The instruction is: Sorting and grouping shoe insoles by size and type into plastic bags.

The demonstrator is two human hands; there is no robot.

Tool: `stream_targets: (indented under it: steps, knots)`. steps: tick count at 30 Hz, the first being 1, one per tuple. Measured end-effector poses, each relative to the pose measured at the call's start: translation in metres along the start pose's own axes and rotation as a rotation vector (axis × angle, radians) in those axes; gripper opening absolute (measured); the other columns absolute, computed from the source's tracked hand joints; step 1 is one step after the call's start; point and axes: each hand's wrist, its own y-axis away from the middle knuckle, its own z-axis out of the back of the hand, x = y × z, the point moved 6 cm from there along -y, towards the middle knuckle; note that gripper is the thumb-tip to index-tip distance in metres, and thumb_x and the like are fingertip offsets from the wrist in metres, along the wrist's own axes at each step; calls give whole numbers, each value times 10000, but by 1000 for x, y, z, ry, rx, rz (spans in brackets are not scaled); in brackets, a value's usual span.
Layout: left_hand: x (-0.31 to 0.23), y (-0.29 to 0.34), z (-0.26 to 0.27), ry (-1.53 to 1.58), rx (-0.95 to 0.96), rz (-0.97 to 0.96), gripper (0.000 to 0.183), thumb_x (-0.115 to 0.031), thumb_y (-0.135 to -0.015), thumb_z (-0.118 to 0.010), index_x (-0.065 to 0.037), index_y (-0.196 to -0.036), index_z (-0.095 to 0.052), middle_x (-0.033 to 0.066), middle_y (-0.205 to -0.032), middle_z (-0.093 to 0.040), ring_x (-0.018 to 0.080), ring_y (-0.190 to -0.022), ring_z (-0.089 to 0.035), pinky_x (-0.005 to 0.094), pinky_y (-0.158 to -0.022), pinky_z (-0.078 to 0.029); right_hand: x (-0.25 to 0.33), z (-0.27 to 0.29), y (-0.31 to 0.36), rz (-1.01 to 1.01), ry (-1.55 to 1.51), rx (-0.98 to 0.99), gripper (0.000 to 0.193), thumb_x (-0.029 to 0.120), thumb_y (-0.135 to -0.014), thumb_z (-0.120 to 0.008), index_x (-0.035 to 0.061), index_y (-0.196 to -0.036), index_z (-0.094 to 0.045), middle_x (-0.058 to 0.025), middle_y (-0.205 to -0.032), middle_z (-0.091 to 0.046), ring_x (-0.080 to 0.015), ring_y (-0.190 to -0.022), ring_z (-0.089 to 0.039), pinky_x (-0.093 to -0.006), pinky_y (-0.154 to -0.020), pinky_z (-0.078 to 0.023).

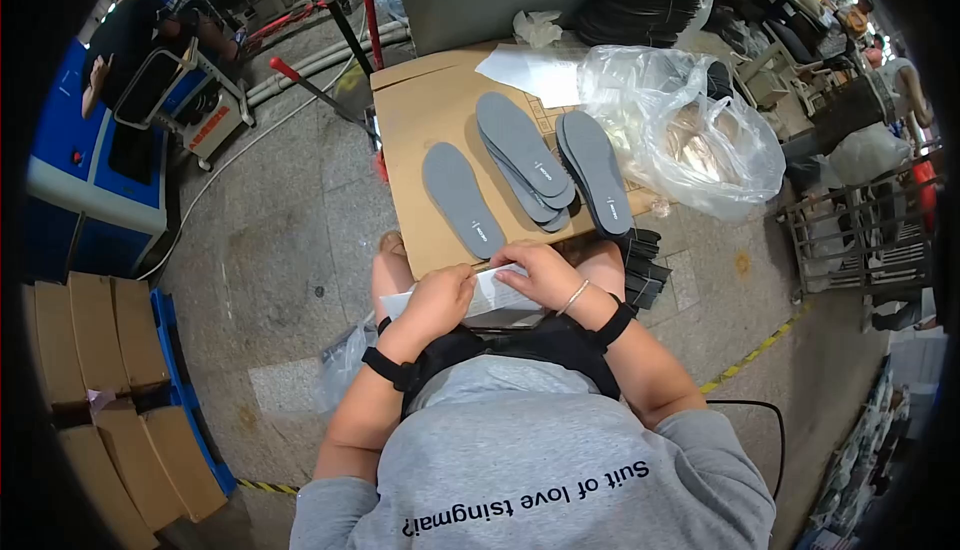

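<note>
In my lap, against the near edge of the cardboard, lies a white sheet (492,296) with faint markings. My left hand (440,300) grips its left end, fingers curled over the edge. My right hand (541,276) is closed at its upper right edge, with thumb and fingers pinching the sheet. Just beyond my hands, a single grey insole (462,200) lies flat on the cardboard. To its right is a fanned stack of grey insoles (522,145). Farther right, another small stack of insoles (590,155) has dark undersides.
The cardboard surface (412,135) carries white paper (530,72) at its far side. A clear plastic bag (690,135) bulges at the right. Dark stacked sheets (640,0) stand behind. Black strips (645,270) sit by my right knee. Cartons (140,450) are at lower left.
</note>
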Motion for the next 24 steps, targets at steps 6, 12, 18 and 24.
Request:
stream_targets:
  steps: [6,12,18,24]
  knots:
    - [1,-3,1,-20,-7,-36,178,-123,-848,-499,40,-832,-571,242,-770,-586,389,-740,-574,416,-667,-445,16,2,0,196,180,-112,151,135,-742,-631,57,-870,-612,-113,-864,-599,-303,-881,-546,-387,-782,-426]
    - [1,-4,0,-29,-27,-18,168,-113,-844,-504,39,-828,-573,241,-762,-585,389,-736,-576,411,-666,-449,24,4,10,286,377,-207,135,141,-732,-638,75,-848,-619,-65,-877,-580,-254,-884,-533,-365,-803,-408]
    - [2,-4,-1,-13,-15,2,162,-106,-844,-503,38,-826,-575,240,-758,-584,388,-733,-577,406,-662,-452,29,3,16,392,459,-290,93,134,-738,-626,80,-811,-606,-41,-892,-566,-225,-909,-513,-343,-810,-397]
    - [11,-4,1,-71,-85,-16,150,-92,-835,-501,41,-817,-568,240,-739,-581,397,-719,-573,428,-665,-447,28,18,10,354,165,-328,118,113,-732,-636,55,-821,-584,-66,-869,-572,-266,-888,-519,-359,-790,-408]
